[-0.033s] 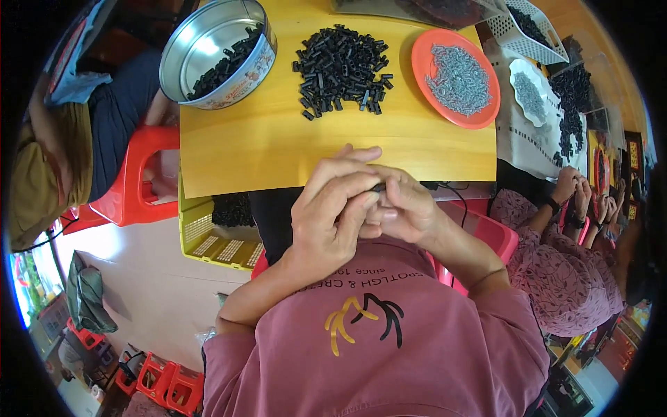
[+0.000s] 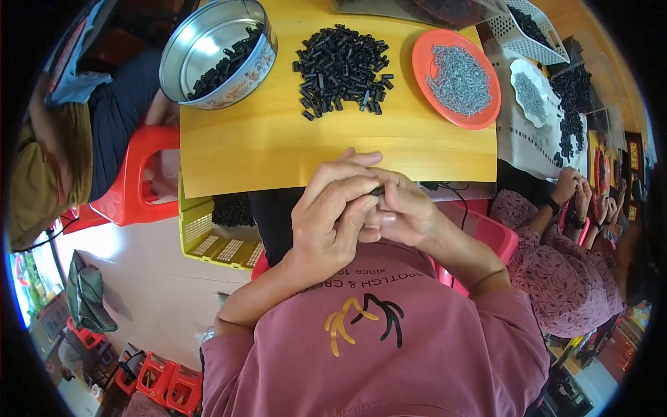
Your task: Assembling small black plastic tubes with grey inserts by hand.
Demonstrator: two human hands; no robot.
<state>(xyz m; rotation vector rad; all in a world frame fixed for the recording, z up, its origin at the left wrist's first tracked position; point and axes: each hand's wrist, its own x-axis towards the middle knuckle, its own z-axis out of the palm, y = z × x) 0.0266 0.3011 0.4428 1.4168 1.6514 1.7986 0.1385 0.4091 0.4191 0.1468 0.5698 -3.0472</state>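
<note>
My left hand [image 2: 326, 219] and my right hand [image 2: 411, 214] meet in front of my chest, just off the table's near edge. Between their closed fingertips sits a small black plastic piece [image 2: 378, 190], mostly covered by the thumbs and fingers. Beyond them on the yellow table [image 2: 278, 149] lies a heap of short black plastic pieces [image 2: 342, 69]. To its right, an orange-red plate [image 2: 420, 59] carries many small silvery metal parts [image 2: 460, 80], which look like screws or pins. A round metal tin [image 2: 240, 87] at the far left holds more black pieces [image 2: 229, 64].
Below the table's left side stands a yellow plastic crate [image 2: 226, 256] with black pieces inside. A red stool [image 2: 128, 201] and a seated person are at left. At right, another person's hands [image 2: 571, 186] work beside a white cloth bearing a small white dish [image 2: 517, 69] and black parts.
</note>
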